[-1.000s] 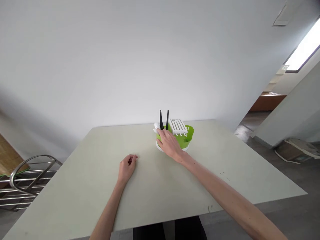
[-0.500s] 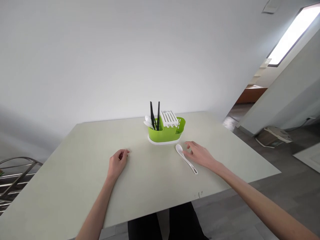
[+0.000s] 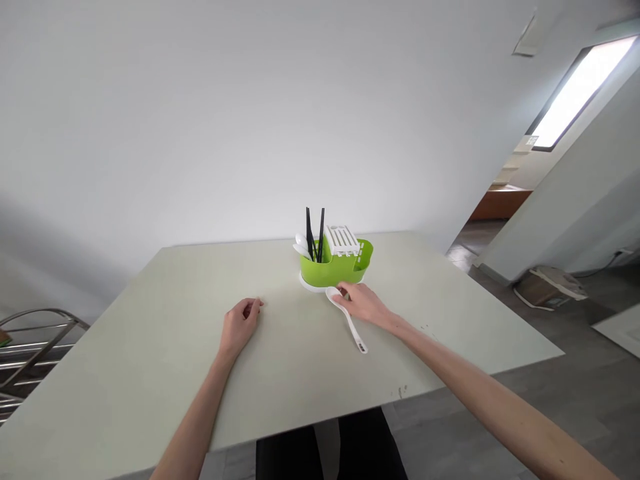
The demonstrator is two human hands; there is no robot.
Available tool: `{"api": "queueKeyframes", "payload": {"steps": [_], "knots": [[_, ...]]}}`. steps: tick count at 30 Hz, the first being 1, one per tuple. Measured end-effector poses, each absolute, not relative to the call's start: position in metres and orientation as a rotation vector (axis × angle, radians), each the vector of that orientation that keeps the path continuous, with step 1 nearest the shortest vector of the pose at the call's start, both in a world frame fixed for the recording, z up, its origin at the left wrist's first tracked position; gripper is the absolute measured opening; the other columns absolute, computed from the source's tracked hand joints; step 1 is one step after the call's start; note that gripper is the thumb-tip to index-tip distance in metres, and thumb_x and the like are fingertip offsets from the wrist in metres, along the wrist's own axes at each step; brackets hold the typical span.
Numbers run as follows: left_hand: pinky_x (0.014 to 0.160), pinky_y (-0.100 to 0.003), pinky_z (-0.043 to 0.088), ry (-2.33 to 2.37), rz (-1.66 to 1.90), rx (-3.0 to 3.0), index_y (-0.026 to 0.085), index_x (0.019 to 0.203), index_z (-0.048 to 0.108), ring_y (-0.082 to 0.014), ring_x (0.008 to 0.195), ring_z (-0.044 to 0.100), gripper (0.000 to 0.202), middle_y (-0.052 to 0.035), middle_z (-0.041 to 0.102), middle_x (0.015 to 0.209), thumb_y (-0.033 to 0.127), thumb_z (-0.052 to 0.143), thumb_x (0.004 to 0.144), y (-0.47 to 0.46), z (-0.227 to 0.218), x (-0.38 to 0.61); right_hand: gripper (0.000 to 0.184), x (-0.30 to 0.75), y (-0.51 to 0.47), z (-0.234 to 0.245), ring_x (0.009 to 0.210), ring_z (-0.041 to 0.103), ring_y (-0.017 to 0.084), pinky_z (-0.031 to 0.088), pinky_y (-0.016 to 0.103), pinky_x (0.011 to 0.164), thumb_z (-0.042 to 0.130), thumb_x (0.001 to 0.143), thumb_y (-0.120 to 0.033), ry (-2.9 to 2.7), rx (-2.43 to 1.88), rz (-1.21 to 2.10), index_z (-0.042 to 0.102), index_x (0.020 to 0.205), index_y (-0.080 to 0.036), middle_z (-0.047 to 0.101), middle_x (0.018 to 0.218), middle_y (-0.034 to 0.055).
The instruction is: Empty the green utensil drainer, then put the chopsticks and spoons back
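Note:
A white spoon (image 3: pixel 352 328) is pinched near its bowl by the thumb and fingers of my right hand (image 3: pixel 363 301); its handle slants down towards me. Just beyond that hand stands a green cutlery holder (image 3: pixel 330 271) on a white base, with a white slotted piece (image 3: pixel 343 241) on top. Black chopsticks (image 3: pixel 321 233) and white spoons (image 3: pixel 301 245) lean in its left compartment. My left hand (image 3: pixel 241 327) rests on the table to the left, loosely curled, with nothing visible in it.
The pale table (image 3: pixel 150 347) backs onto a white wall (image 3: pixel 250 120). A metal rack (image 3: pixel 37 347) stands at its left side. On the floor to the right is a box-like bin (image 3: pixel 549 288).
My right hand has moved left and closed on the spoon, which has shifted left with it. My left hand stays in place. The view has tilted slightly.

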State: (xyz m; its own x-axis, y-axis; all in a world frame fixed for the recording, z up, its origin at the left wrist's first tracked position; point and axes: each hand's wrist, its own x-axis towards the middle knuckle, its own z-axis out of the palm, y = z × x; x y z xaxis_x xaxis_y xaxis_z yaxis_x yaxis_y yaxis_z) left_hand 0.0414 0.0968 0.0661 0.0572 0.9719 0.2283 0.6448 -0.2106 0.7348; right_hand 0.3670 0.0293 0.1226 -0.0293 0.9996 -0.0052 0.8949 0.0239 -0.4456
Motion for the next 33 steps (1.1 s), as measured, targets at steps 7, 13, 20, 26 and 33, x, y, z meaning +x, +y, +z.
{"api": "queueKeyframes", "payload": {"steps": [7, 13, 20, 26, 33], "knots": [[0.069, -0.03, 0.046, 1.593, 0.982, 1.922, 0.022, 0.089, 0.075, -0.018, 0.068, 0.06, 0.043, -0.0017, 0.071, 0.078, 0.056, 0.049, 0.094, 0.096, 0.064, 0.041, 0.02, 0.359, 0.058, 0.22, 0.072, 0.074, 0.018, 0.054, 0.03, 0.077, 0.049, 0.106, -0.033, -1.702, -1.384, 0.367, 0.062, 0.118, -0.023, 0.075, 0.077, -0.0012], [0.067, -0.03, 0.045, 1.591, 0.984, 1.935, 0.022, 0.088, 0.075, -0.0183, 0.067, 0.059, 0.042, -0.0013, 0.069, 0.074, 0.055, 0.048, 0.094, 0.096, 0.061, 0.04, 0.025, 0.354, 0.091, 0.24, 0.083, 0.072, 0.02, 0.048, 0.031, 0.079, 0.041, 0.111, -0.031, -1.832, -1.367, -0.147, 0.063, 0.118, -0.022, 0.077, 0.096, 0.0042], [0.069, -0.031, 0.045, 1.589, 0.964, 1.931, 0.023, 0.087, 0.074, -0.0187, 0.068, 0.059, 0.041, -0.0016, 0.07, 0.075, 0.054, 0.048, 0.094, 0.095, 0.06, 0.042, 0.027, 0.347, 0.105, 0.21, 0.087, 0.071, 0.023, 0.04, 0.031, 0.067, 0.04, 0.111, -0.027, -2.054, -1.532, -0.377, 0.062, 0.126, -0.022, 0.077, 0.119, 0.0071], [0.07, -0.031, 0.046, 1.583, 0.979, 1.973, 0.023, 0.086, 0.074, -0.019, 0.068, 0.06, 0.04, -0.002, 0.071, 0.074, 0.052, 0.048, 0.094, 0.094, 0.059, 0.042, 0.031, 0.345, 0.111, 0.196, 0.087, 0.071, 0.025, 0.04, 0.033, 0.07, 0.038, 0.113, -0.033, -2.121, -1.588, -0.443, 0.063, 0.128, -0.022, 0.078, 0.116, 0.0082], [0.069, -0.032, 0.047, 1.579, 0.97, 1.966, 0.023, 0.087, 0.074, -0.0196, 0.069, 0.061, 0.04, -0.0022, 0.072, 0.075, 0.053, 0.048, 0.094, 0.092, 0.061, 0.042, 0.027, 0.343, 0.119, 0.178, 0.09, 0.069, 0.026, 0.039, 0.037, 0.087, 0.043, 0.11, -0.023, -2.233, -1.504, -0.503, 0.069, 0.118, -0.018, 0.08, 0.102, 0.0097]]}}
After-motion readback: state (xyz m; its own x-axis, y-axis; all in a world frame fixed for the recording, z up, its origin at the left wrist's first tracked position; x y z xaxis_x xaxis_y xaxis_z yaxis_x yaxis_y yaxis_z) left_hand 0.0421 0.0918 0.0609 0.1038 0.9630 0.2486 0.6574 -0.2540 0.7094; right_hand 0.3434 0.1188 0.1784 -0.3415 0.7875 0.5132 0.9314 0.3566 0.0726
